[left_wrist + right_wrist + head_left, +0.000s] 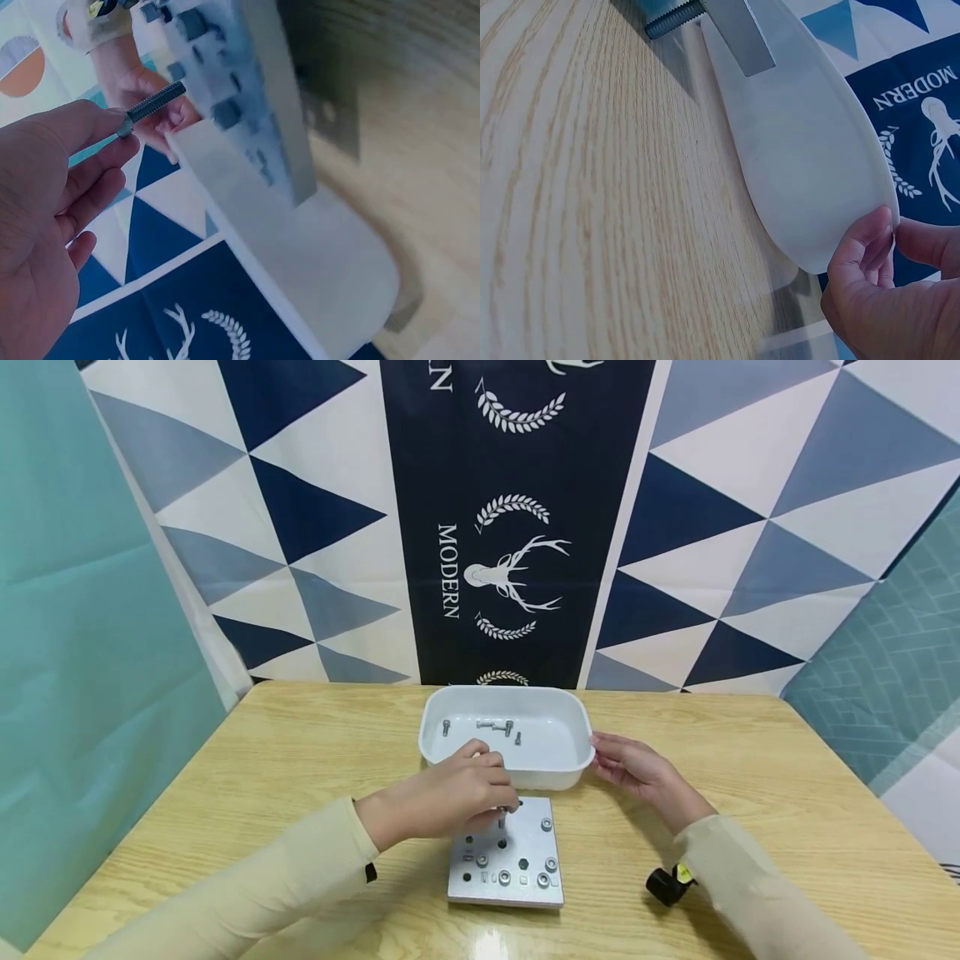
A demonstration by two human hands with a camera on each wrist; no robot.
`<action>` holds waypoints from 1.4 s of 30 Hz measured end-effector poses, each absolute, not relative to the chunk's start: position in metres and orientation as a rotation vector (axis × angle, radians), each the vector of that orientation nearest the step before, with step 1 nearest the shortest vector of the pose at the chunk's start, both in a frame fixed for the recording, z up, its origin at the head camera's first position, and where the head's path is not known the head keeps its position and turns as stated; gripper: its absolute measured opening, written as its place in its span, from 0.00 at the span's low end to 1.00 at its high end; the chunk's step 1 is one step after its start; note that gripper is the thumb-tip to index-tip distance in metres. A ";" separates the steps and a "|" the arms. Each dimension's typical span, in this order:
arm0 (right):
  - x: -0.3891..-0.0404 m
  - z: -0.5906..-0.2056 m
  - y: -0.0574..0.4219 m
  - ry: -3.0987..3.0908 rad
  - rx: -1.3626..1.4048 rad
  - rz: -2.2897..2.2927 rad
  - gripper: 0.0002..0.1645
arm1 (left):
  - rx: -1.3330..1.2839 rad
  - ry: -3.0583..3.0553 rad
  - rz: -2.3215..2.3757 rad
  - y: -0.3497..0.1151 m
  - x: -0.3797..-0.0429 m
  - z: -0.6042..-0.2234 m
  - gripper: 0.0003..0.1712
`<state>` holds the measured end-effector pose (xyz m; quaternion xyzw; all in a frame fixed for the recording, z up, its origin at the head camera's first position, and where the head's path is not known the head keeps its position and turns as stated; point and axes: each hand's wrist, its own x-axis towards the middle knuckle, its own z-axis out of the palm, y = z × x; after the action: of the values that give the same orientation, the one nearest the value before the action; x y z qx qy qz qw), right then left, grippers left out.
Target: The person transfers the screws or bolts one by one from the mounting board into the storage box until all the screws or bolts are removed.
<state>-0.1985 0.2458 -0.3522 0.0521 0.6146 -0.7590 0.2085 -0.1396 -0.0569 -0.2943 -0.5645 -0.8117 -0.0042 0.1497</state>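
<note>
My left hand (459, 789) is over the far part of a silver metal plate (531, 842). Between thumb and fingertips it pinches a threaded bolt (156, 103), its threaded end directed at the plate. Several socket-head bolts (505, 877) sit in the plate, among open holes of round and other shapes. One bolt's threaded shank (675, 19) sticks out beneath it in the right wrist view. At the right end of a white tray (555, 745), my right hand (636, 768) holds the rim between thumb and fingers.
Several loose bolts (517, 737) lie inside the tray, just behind the plate. A small black item (663, 887) with a yellow label is beside the right sleeve. The wooden table (322, 735) ends at a patterned cloth (510, 527) behind.
</note>
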 end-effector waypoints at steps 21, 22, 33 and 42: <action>-0.196 -0.353 0.248 1.584 0.098 -2.182 0.08 | -1.519 -2.363 -0.116 -0.061 -0.174 -0.269 0.06; -0.196 -0.353 0.248 1.584 0.102 -2.182 0.09 | -1.513 -2.373 -0.123 -0.061 -0.176 -0.269 0.05; -0.196 -0.352 0.249 1.583 0.088 -2.183 0.08 | -1.429 -2.473 -0.189 -0.067 -0.207 -0.270 0.03; -0.195 -0.356 0.247 1.597 0.102 -2.172 0.07 | -1.327 -2.685 -0.236 -0.060 -0.237 -0.269 0.04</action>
<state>-0.1953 0.2473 -0.3556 0.0368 0.5774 -0.7854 0.2202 -0.2365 -0.0598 -0.2690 -0.4406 -0.8916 -0.0783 0.0684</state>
